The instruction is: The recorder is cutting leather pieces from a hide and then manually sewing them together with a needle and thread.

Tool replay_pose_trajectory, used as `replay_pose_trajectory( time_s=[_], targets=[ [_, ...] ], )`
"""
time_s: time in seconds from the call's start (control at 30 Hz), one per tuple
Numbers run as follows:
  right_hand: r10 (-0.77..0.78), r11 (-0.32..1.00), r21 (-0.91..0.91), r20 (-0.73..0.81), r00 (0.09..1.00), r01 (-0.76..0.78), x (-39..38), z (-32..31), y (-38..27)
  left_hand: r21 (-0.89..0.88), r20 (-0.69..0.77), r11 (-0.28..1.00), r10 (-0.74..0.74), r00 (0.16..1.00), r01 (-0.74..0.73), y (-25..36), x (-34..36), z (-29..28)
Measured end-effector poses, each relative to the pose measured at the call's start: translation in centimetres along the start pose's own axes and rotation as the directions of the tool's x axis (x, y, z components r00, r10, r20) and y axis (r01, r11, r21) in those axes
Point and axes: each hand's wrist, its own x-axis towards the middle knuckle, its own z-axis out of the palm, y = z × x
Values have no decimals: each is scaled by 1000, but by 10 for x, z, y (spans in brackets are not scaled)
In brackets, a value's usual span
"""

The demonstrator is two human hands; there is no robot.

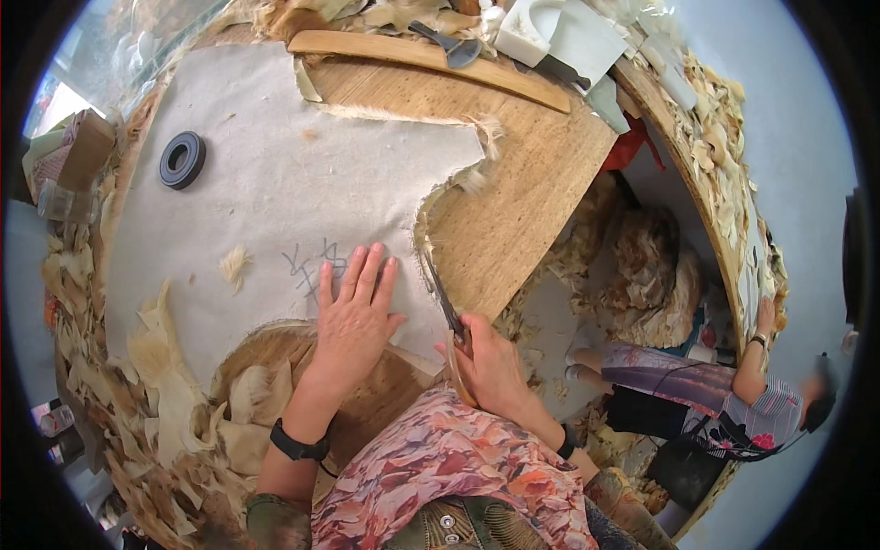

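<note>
A large off-white hide (275,174), fur showing along its cut edges, lies over a wooden board (522,174). My left hand (353,307) rests flat on it, fingers stretched out, over some dark handwritten marks. At the hide's right edge, my right hand (490,362) is closed around a long, dark-bladed cutting tool (440,295). The blade runs along the furry edge; whether it is a knife or scissors is hard to tell. A black ring-shaped weight (182,160) sits on the hide's upper left, and a small fur tuft (235,266) lies below it.
A curved wooden strip (431,64) lies along the board's far edge, beside a dark flat-bladed tool (449,44) and a white foam block (559,41). Hide scraps (137,440) heap up on the left. Another person (733,412) stands at a curved, scrap-covered table at right.
</note>
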Motion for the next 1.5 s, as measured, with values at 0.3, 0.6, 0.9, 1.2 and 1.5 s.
replay_pose_trajectory(
  time_s=[0.3,0.6,0.9,1.2,1.5],
  targets=[
    [-61,997,37,-97,993,65,-2,6,4,8,-1,1000,-10,1000,10,0,1,1],
    [-27,1000,-11,-91,995,26,3,-3,-1,0,4,1000,-14,1000,14,0,1,0],
    [-55,990,-136,-139,989,35,2,2,0,-2,-3,1000,-18,1000,18,0,2,2],
    [-44,985,-173,-156,987,17,12,4,-5,5,-1,1000,-18,1000,18,1,1,3],
    [-72,992,-113,-113,991,59,9,6,2,6,10,1000,-31,999,31,1,2,2]
  ],
)
